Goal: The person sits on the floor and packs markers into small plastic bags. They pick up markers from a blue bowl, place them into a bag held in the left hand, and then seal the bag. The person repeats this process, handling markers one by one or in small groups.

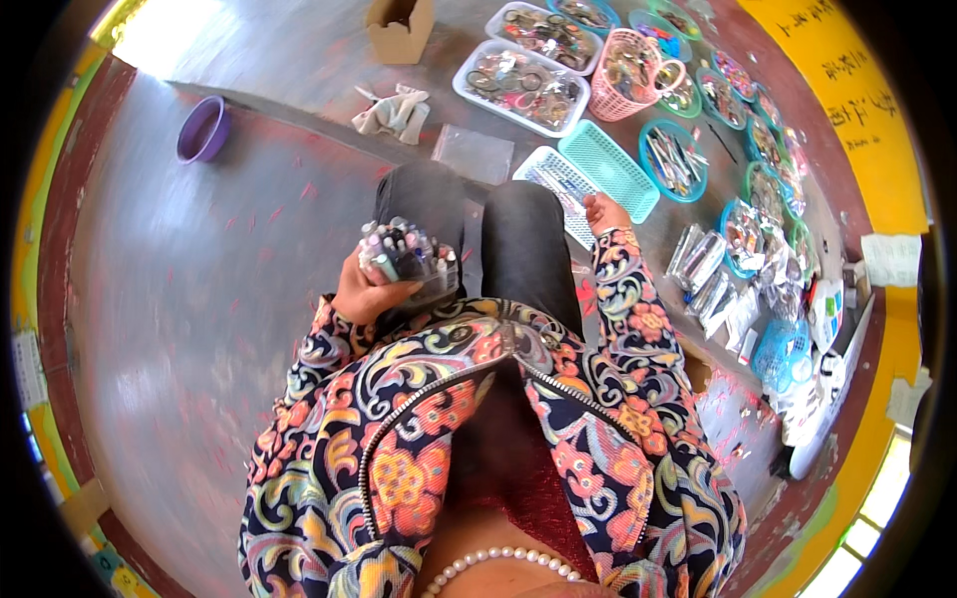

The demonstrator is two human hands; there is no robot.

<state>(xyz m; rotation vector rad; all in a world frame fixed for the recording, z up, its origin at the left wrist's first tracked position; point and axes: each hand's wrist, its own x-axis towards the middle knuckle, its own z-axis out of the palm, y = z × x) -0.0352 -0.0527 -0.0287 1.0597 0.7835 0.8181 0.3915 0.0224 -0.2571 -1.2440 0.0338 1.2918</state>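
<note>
My left hand (pixel 367 289) is closed around a clear plastic container (pixel 439 283), held over my left thigh. It is packed with upright pen-like sticks (pixel 399 244) in black, white, pink and pale green; their exact kind is too small to tell. My right hand (pixel 605 212) is over the right edge of a white plastic basket (pixel 533 169), just beyond my right knee. Its fingers are curled, and whatever they hold is too small to make out. Slim pen-like sticks (pixel 566 187) lie in that basket. A mint green basket (pixel 610 171) adjoins it, beside my right hand.
Two white trays (pixel 522 88) of small goods and a pink basket (pixel 626 75) stand ahead. Round tubs crowd the right, one teal tub (pixel 674 159) holding long sticks. Plastic-wrapped packs (pixel 713 274) lie nearer. A clear bag (pixel 474 152), cloth (pixel 394 113), cardboard box (pixel 401 30) and purple basin (pixel 203 131) sit ahead and left.
</note>
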